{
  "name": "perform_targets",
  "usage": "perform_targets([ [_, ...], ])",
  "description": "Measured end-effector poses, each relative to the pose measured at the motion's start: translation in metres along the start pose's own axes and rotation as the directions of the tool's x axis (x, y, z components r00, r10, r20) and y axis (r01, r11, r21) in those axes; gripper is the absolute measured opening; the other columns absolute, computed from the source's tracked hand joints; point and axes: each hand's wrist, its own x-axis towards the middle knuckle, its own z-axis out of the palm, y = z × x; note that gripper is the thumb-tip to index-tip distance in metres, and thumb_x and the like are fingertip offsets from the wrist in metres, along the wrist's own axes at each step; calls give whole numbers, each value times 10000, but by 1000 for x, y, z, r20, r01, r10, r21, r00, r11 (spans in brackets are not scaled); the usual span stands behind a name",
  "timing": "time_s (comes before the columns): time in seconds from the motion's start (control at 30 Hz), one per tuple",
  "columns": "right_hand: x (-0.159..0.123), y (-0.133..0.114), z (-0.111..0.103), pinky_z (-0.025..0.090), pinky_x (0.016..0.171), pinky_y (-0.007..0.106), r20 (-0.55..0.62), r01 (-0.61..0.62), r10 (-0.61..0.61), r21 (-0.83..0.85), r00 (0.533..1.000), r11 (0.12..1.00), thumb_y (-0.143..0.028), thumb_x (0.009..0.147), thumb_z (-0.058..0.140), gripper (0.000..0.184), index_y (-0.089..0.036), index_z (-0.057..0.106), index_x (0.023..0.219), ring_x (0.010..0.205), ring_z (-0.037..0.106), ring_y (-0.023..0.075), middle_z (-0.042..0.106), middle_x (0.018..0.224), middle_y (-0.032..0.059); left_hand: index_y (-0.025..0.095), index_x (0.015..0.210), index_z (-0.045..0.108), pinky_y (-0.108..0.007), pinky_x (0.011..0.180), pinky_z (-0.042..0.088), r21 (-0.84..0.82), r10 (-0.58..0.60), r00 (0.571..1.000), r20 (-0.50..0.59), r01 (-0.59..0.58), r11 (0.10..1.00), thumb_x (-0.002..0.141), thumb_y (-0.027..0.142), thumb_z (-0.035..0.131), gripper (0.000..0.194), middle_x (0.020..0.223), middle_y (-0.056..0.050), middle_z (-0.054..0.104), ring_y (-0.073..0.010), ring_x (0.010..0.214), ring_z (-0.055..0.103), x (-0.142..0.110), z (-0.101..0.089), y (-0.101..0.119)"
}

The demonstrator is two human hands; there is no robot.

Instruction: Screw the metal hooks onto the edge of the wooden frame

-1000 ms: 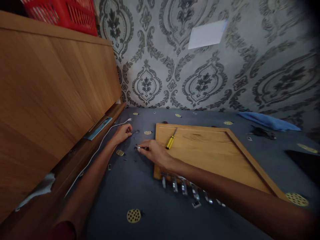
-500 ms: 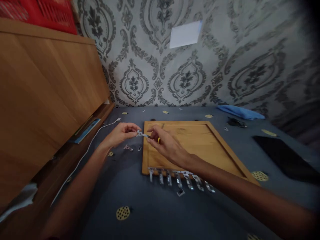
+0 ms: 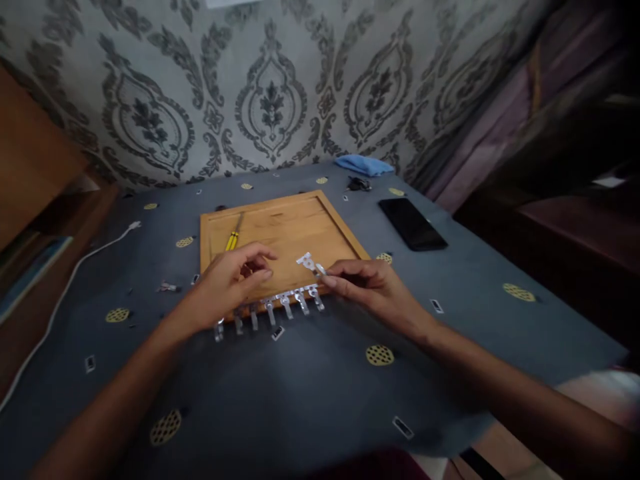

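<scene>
My right hand [image 3: 373, 288] pinches a small silver metal bracket [image 3: 309, 262] and holds it over the near right edge of a wooden board [image 3: 290, 227]. My left hand [image 3: 227, 283] hovers over the board's near edge with fingers curled loosely and nothing visible in them. A row of several silver brackets [image 3: 270, 310] lies along the board's near edge, just below both hands. A yellow-handled screwdriver [image 3: 232, 237] rests on the board's far left part.
The board lies on a grey-blue cloth with yellow dotted patches [image 3: 379, 354]. A black phone [image 3: 411, 223] lies right of the board, a blue cloth [image 3: 364, 165] by the patterned wall. A white cable [image 3: 75, 273] runs at left beside wooden furniture [image 3: 30, 160]. Small loose parts [image 3: 167, 287] are scattered about.
The view swung right and down. Both hands moved from the cloth left of the board to its near edge. The bracket passed into my right hand alone; my left hand let go.
</scene>
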Motion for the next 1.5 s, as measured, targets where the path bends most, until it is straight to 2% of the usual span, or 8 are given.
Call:
perform_targets([
  [0.1,-28,19,-6,409,530,232,-98,-107,107,2,989,994,-507,915,577,373,-165,671,800,566,502,104,585,641,-1,215,1100,620,-327,773,510,77,29,999,14,-30,997,865,319,590,259,967,-37,679,-196,910,637,-3,21,9],
  [0.2,-45,30,-4,404,511,235,-104,-161,161,1,981,987,-506,908,589,380,-167,669,756,552,509,109,580,620,-2,261,1142,586,-383,920,496,166,65,997,30,-69,984,849,293,648,301,1115,-26,668,-214,1061,619,-5,40,16],
  [0.33,-51,35,-1,410,526,236,-84,-179,179,8,980,984,-473,907,595,351,-169,675,752,562,525,112,576,618,-9,290,1218,522,-424,968,499,295,95,994,57,-107,950,834,278,687,418,1207,-32,646,-238,1158,597,-3,61,23],
  [0.47,-48,39,-1,404,509,232,-66,-178,179,25,982,984,-455,916,578,338,-168,695,781,547,534,110,594,608,-8,274,1265,477,-455,982,504,328,78,996,40,-87,941,812,269,706,508,1226,-62,645,-261,1172,600,1,72,24],
  [0.67,-42,43,0,389,507,233,-44,-178,179,29,983,984,-429,912,587,330,-169,707,749,513,543,105,604,555,-15,251,1258,445,-477,918,529,389,8,998,68,-34,921,782,263,733,557,1227,-91,644,-292,1139,611,9,83,24],
  [0.93,-36,43,-3,414,526,227,27,-178,177,84,984,980,-470,927,565,407,-160,695,697,526,539,110,609,552,-2,270,1323,399,-456,899,539,415,13,995,97,-52,908,801,334,715,614,1199,-99,645,-292,1099,636,18,90,20],
  [1.33,-31,44,-1,450,526,238,88,-219,204,229,975,949,-482,918,578,405,-154,697,712,529,564,111,641,605,19,265,1305,406,-445,917,524,386,-6,1000,2,5,922,767,266,732,630,1127,-60,672,-268,1048,646,21,99,18],
  [1.5,-30,42,-7,428,503,230,99,-174,160,147,982,974,-392,968,517,386,-157,681,709,505,557,104,634,590,8,282,1297,393,-441,919,522,384,-15,1000,-12,19,923,735,231,747,666,1106,-49,679,-269,1036,651,21,99,18],
])
